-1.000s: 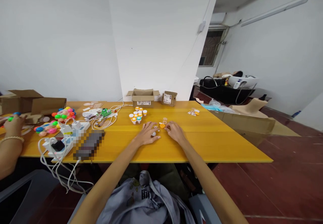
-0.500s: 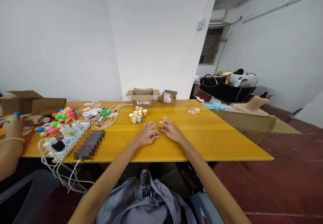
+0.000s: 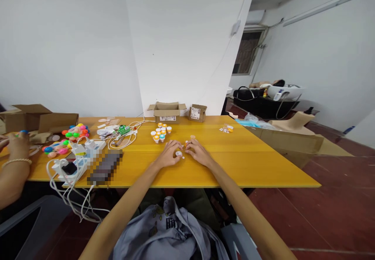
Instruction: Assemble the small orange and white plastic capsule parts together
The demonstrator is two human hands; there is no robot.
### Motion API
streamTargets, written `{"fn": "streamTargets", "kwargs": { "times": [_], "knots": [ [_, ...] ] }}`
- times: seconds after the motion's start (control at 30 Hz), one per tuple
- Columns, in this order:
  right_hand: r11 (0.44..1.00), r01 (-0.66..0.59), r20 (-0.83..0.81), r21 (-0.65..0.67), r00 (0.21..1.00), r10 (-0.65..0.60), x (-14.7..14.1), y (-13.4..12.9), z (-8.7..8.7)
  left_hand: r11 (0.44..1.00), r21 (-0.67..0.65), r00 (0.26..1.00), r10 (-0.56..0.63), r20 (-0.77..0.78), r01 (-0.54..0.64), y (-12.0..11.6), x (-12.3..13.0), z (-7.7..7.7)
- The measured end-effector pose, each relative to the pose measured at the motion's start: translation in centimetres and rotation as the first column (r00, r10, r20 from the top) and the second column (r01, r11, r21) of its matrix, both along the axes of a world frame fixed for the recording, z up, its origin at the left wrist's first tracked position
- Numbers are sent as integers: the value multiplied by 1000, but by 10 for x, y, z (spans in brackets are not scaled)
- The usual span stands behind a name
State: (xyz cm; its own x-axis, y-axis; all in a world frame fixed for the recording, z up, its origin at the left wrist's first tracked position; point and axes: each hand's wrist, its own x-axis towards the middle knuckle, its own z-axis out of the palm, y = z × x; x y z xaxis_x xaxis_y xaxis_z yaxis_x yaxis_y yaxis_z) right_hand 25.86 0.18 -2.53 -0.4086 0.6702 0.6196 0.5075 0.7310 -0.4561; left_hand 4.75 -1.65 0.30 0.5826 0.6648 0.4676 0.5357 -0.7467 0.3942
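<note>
My left hand (image 3: pixel 169 154) rests on the table, fingers curved and thumb apart from them. A small white round cap (image 3: pixel 178 153) lies in the gap beside that thumb, with a tiny white piece (image 3: pixel 183 157) near it. Facing it, my right hand (image 3: pixel 199 152) has its fingers bent together at a small orange-and-white piece (image 3: pixel 186 143), mostly covered by the fingertips. Just beyond the right fingers is a clear round piece (image 3: pixel 192 137). Several small white tubs with orange, white or teal tops (image 3: pixel 161 131) stand grouped beyond my left hand.
Small loose parts (image 3: pixel 226 129) lie at the table's right. Two cardboard boxes, one open (image 3: pixel 166 113) and one smaller (image 3: pixel 197 113), stand by the wall. Left are a power strip (image 3: pixel 84 160), cables, a blurred dark object (image 3: pixel 105 167), colourful ball toys (image 3: pixel 75 132) and another person's hand (image 3: pixel 16 146).
The white cap beside my left thumb shows more fully now, and the tiny white piece has come into sight. My right fingers cover more of the orange piece.
</note>
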Motion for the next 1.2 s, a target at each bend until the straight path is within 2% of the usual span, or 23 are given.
{"fn": "streamTargets", "kwargs": {
  "times": [0.2,0.63,1.2],
  "knots": [
    [998,-41,-70,-45,997,38,-9,-4,6,988,-68,990,141,-4,-141,8,-4,-7],
    [989,-115,-33,-89,993,112,-18,-6,7,988,-144,998,58,-25,-61,11,-5,-8],
    [991,-94,23,-92,995,96,-18,-4,2,986,-162,999,30,-22,-33,14,-6,-11]
  ]
}}
